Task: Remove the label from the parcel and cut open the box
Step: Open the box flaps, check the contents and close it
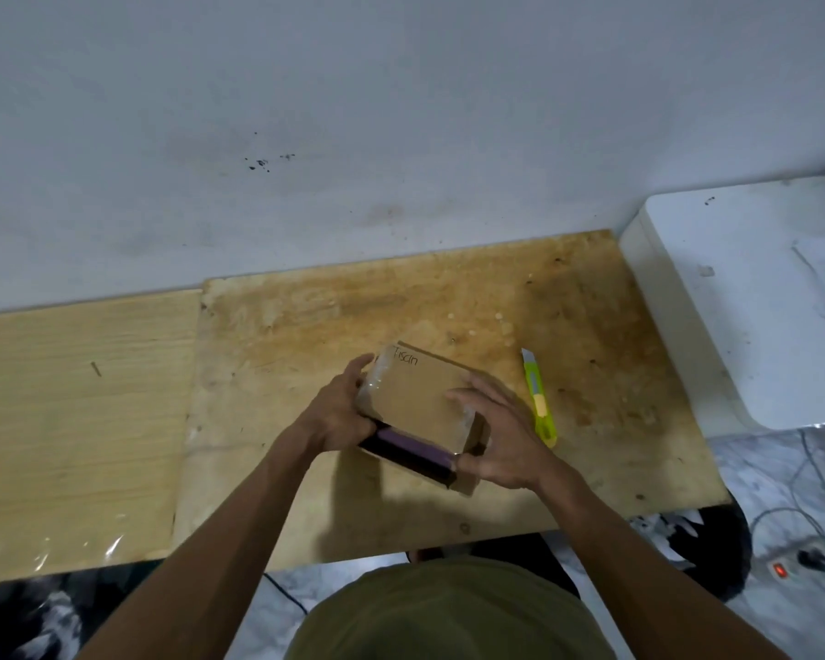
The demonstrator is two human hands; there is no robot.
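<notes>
A small brown cardboard box (415, 397) with clear tape and black handwriting on its top sits on the stained wooden board (306, 335). Its near end gapes, showing a dark purple item (413, 445) inside. My left hand (339, 412) grips the box's left side. My right hand (498, 431) clasps its right near corner, fingers lying over the top. A yellow-green utility knife (539, 397) lies flat on the board just right of the box, untouched. No label is visible on the faces shown.
A white appliance (744, 297) stands at the right, close to the board's edge. The wall (353, 135) runs right behind the table. A lighter wooden panel (77, 412) extends to the left. Cables and a power strip (791, 564) lie on the floor at right.
</notes>
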